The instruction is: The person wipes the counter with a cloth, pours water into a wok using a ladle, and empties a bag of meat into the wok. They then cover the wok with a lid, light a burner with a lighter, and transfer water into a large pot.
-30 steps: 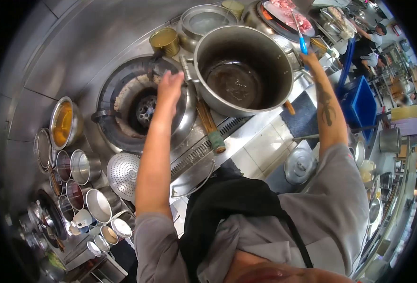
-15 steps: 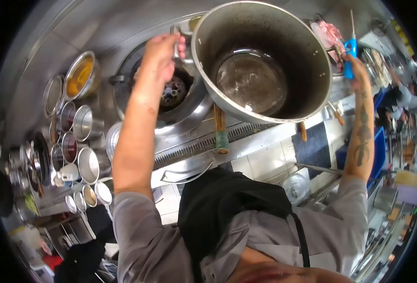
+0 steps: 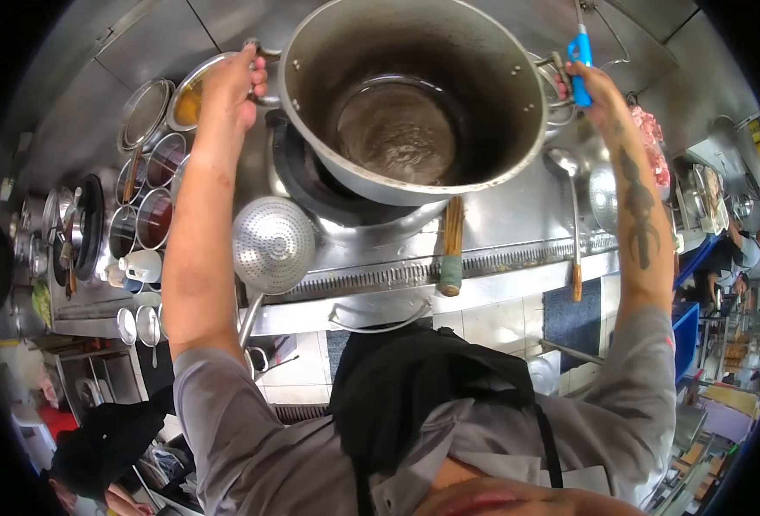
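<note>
A large metal pot (image 3: pixel 414 95) hangs between my hands over the black burner ring (image 3: pixel 298 163), tilted so that its inside shows, with some clear liquid at the bottom. My left hand (image 3: pixel 235 90) is closed round the pot's left handle. At the other side my right hand (image 3: pixel 593 86) grips the right handle together with a blue lighter (image 3: pixel 580 64). Just below the pot lies a bamboo brush (image 3: pixel 451 254) with a green-wrapped end. The burner under the pot is partly hidden.
A perforated skimmer (image 3: pixel 272 243) lies left of the brush, a long ladle (image 3: pixel 575 224) to its right. Metal containers (image 3: pixel 154 215) and a bowl of yellow liquid (image 3: pixel 188 101) stand at left. Raw meat (image 3: pixel 649 142) is at right. Another person (image 3: pixel 109 443) is at lower left.
The pot has moved left in view, over the burner, with both hands still on its handles. The skimmer and ladle now show more fully. A person has come into view at lower left.
</note>
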`<state>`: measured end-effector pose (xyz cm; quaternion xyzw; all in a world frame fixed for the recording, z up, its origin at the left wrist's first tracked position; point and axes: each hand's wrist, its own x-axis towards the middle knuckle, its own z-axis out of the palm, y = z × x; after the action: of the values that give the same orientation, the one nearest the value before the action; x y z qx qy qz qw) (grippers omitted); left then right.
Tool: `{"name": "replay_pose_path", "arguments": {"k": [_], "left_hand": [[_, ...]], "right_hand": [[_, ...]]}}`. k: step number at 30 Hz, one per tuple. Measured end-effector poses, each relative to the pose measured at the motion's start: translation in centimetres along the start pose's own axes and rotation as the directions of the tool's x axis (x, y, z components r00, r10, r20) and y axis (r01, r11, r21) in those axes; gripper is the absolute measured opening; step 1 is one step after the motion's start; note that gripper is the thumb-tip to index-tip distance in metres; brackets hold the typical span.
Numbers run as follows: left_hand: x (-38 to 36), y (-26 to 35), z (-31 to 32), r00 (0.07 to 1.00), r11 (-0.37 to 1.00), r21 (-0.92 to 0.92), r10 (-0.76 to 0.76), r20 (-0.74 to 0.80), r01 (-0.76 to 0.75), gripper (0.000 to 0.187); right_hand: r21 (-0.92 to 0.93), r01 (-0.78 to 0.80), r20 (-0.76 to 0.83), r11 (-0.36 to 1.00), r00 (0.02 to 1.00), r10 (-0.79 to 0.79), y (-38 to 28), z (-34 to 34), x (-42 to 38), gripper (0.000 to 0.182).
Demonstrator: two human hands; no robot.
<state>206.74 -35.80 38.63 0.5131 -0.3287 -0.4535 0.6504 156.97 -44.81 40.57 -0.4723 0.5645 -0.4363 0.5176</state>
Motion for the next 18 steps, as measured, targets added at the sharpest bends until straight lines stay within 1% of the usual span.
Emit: {"name": "replay_pose_path", "arguments": {"k": [2,6,7,10,11,14,15,18], "left_hand": [[0.6,-0.7,-2.0,0.998,1.0,0.024,0.017,-0.058,-0.016,0.018],[3.3,-3.9,-7.0,0.996,1.0,0.003,0.022,-0.084,-0.022,0.018],[3.8,-4.7,-7.9,0.996,1.0,0.001,0.026,-0.079,-0.026,0.017],[3.9,-5.9,-8.8,0.989,0.999,-0.018,-0.029,-0.144,0.026,0.017],[3.9,-6.3,-8.9,0.991,0.999,-0.039,-0.041,-0.125,0.037,0.017],[3.9,-6.9,-9.3,0.988,0.997,-0.054,-0.064,-0.143,0.057,0.017],[3.7,-7.1,-9.6,0.984,0.996,-0.05,-0.075,-0.164,0.068,0.017],[3.3,-7.6,-9.5,0.978,0.996,-0.056,-0.078,-0.193,0.068,0.017]], "right_hand": [[-0.002,0.003,0.009,1.0,1.0,-0.003,1.0,2.8,2.0,0.021],[0.064,0.015,0.014,0.998,1.0,-0.016,3.1,7.8,3.5,0.018],[0.033,0.008,-0.029,0.999,1.0,-0.007,3.4,9.1,3.6,0.014],[0.021,0.025,-0.043,0.999,0.999,-0.024,4.9,11.1,4.8,0.011],[-0.03,-0.014,-0.064,0.999,0.998,0.012,4.9,11.5,4.9,0.01],[-0.054,0.04,-0.054,0.998,0.998,-0.043,4.9,11.9,5.4,0.014],[-0.096,0.007,-0.05,0.995,0.999,-0.012,4.9,12.0,5.6,0.013],[-0.085,0.045,-0.146,0.995,0.988,-0.057,5.4,13.2,6.4,0.014]]}}
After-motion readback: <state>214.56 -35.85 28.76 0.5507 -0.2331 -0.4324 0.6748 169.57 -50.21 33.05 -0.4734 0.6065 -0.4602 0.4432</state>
